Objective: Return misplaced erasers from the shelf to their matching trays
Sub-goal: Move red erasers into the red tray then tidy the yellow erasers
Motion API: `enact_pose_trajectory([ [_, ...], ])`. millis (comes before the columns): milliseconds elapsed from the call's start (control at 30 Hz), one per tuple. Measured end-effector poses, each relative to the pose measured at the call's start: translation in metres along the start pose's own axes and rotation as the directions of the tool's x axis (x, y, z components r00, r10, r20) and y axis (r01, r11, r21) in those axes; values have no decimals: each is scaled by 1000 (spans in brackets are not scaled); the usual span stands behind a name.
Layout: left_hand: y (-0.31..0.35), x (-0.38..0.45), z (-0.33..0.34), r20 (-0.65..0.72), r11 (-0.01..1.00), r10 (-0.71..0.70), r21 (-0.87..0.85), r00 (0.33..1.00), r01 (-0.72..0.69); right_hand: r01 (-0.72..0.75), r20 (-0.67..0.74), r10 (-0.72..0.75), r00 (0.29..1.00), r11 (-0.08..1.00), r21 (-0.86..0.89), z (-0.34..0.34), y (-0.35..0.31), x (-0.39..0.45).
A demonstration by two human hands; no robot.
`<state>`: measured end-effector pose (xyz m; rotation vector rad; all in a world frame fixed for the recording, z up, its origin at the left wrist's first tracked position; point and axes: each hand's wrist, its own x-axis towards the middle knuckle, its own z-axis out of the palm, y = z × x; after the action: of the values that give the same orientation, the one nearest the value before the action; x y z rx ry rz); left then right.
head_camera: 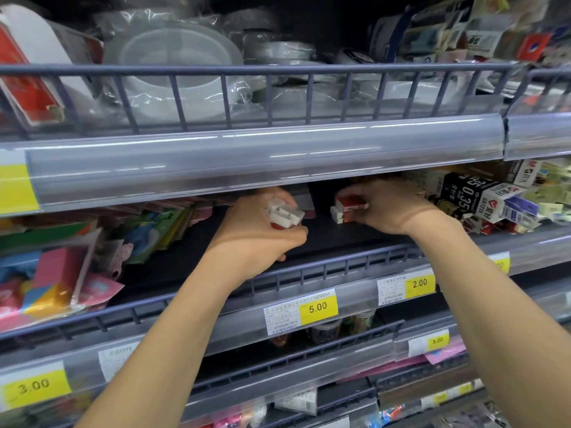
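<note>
Both my hands reach into the middle shelf (pixel 324 239), a dark bare board behind a low wire rail. My left hand (pixel 256 233) grips a bunch of white erasers with red sleeves (pixel 284 213), their white ends sticking up out of my fist. My right hand (pixel 392 208) holds a second small stack of red-sleeved white erasers (pixel 346 208) just above the shelf board, fingers curled round them. No tray for the erasers shows in this view.
Colourful stationery packs (pixel 61 273) crowd the shelf's left part. Black-and-white refill boxes (pixel 475 199) pile up on the right. The upper shelf's rail (pixel 247 156) overhangs my hands. Clear tape rolls (pixel 173 66) sit above. Price tags (pixel 318 307) line the lower edge.
</note>
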<state>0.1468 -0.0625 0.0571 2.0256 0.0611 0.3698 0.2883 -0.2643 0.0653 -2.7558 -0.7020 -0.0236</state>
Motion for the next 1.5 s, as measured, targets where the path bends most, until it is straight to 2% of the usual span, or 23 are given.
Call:
enact_pose_trajectory([
  [100,-1,0,0,-15,1000,-9,-3,1000,9,-12,-49,14,999,999,50,1,1,-2],
  [200,-3,1,0,-24,999,-24,-29,999,23,-26,-172,49,984,991,135,1,-3,-10],
  [267,-3,1,0,-18,999,-23,-48,1000,22,27,-219,62,974,924,382,2,-13,-20],
  [333,-3,1,0,-18,999,-25,-40,1000,24,72,-182,38,983,824,562,1,-25,-35],
  [467,-2,0,0,-29,999,4,49,1000,-2,71,-140,-9,990,893,445,-8,-45,-53],
  [533,0,-1,1,-20,996,23,90,1000,-21,82,-141,-16,990,875,477,-8,-54,-54],
  [633,2,-3,1,-30,993,31,117,999,-27,127,-149,-49,988,811,571,-4,-68,-56],
  [733,1,-5,0,-46,994,26,108,999,-21,150,-144,-68,987,701,697,-2,-73,-59],
  [833,0,-5,0,-58,994,14,107,998,-7,143,-159,-24,987,588,796,3,-75,-59],
  [933,1,-5,1,-36,993,27,118,999,-23,154,-205,41,978,520,840,10,-78,-59],
  [1033,2,-6,0,-15,989,51,137,999,-49,200,-207,-34,978,452,869,12,-75,-59],
  [1133,0,-5,0,-34,990,54,131,998,-49,203,-153,-146,977,456,866,9,-68,-61],
  [1200,0,-4,1,-27,990,64,127,998,-60,186,-116,-178,977,453,872,6,-64,-63],
  [1267,0,-4,2,-19,987,58,152,998,-54,181,-103,-179,978,501,846,4,-60,-63],
  [1400,-3,-2,-2,-2,985,6,172,1000,-5,165,-249,9,968,725,668,-6,-40,-47],
  [1500,-4,-2,-2,8,987,-11,162,1000,9,-34,-149,92,985,935,352,-15,-18,-27],
])
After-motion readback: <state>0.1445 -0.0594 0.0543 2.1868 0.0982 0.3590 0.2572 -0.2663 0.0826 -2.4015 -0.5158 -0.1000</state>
